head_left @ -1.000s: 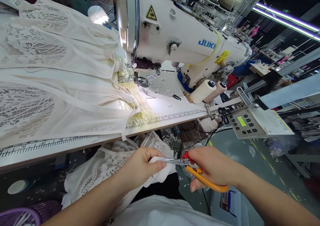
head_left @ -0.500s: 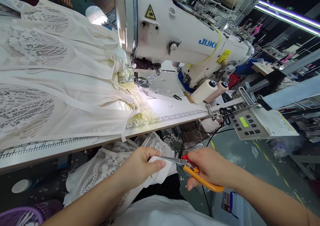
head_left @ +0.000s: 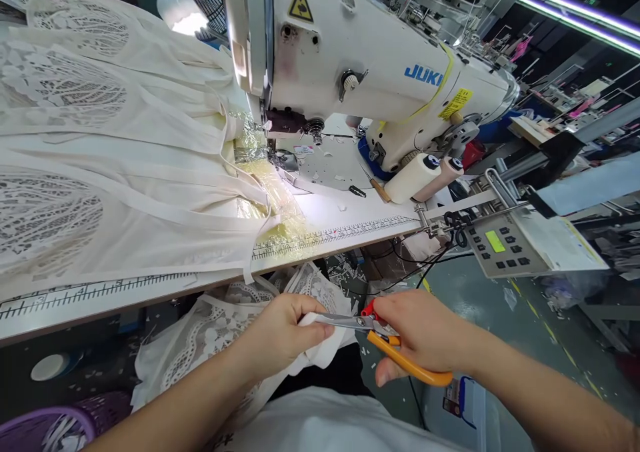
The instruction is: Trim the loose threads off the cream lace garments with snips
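My left hand (head_left: 293, 332) pinches the edge of a white lace garment (head_left: 220, 329) between thumb and fingers, just in front of the table edge. The rest of that garment hangs down over my lap. In my right hand (head_left: 417, 335) is a pair of scissors (head_left: 395, 357) with orange and red handles. Their blades point left and lie against the white fabric at my left fingertips. Part of the blade tips is hidden by the cloth and fingers.
White lace garments (head_left: 125, 219) cover the table's left side. A JUKI sewing machine (head_left: 345, 52) stands behind, with thread cones (head_left: 414, 180) and a control box (head_left: 510, 242) to its right. A ruler strip (head_left: 340, 234) runs along the table edge. Lower left is a purple basket (head_left: 85, 415).
The scissor blades have shifted slightly left, further along the fabric at my left fingertips. Both hands stay in nearly the same place, and the view has turned a little.
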{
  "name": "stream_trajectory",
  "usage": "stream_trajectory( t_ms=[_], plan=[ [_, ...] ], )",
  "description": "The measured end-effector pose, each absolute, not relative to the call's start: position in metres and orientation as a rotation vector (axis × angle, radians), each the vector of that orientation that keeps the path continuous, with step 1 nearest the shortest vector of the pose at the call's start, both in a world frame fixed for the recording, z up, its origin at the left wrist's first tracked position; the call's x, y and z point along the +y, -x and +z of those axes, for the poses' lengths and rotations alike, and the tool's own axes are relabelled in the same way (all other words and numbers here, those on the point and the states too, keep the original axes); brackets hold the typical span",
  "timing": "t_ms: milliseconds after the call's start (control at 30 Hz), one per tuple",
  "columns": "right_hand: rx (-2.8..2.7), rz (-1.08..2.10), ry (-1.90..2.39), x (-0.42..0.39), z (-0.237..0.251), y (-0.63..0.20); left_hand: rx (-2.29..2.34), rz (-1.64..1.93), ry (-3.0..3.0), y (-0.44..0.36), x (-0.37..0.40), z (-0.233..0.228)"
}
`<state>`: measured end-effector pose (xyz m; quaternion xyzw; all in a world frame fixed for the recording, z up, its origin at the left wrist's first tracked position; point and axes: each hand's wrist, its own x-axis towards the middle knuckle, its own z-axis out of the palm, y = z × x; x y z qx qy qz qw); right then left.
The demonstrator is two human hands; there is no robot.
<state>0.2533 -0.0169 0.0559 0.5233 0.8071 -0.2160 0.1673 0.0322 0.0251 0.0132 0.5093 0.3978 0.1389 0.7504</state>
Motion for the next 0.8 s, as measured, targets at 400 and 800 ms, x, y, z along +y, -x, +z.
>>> stream_trajectory(
  t_ms=[400, 800],
  plan=[
    [2.311, -1.055, -1.695, -0.015, 0.048, -0.257, 0.913, 0.296, -1.029, -0.028, 0.024, 0.015],
    [2.237, -2.147, -2.427, -0.029, 0.001, -0.182, 0.878, 0.597, -0.981, -0.019, 0.016, 0.014]
  ],
)
